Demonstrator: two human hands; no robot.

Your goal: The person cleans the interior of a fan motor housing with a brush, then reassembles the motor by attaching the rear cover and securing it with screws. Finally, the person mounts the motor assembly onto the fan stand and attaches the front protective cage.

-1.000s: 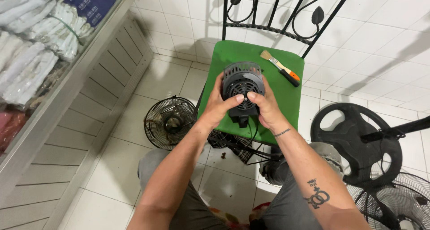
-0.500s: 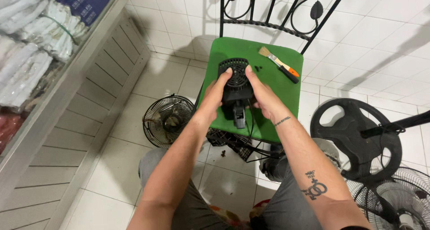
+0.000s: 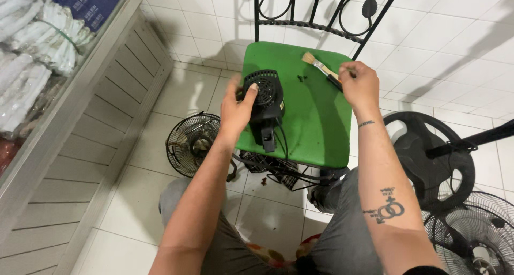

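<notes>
Here, at frame centre, the left hand clasps a black vented plastic fan motor housing, fingers curled over its rim. The right hand pinches a wooden-handled paintbrush on the green chair seat. The housing looks rigid, fairly heavy, best gripped around its sides.

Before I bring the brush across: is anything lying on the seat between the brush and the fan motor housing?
Nothing large. The right hand grips the brush; the left hand steadies the black motor housing. Between them the green seat is bare apart from a few small dark bits.
</notes>
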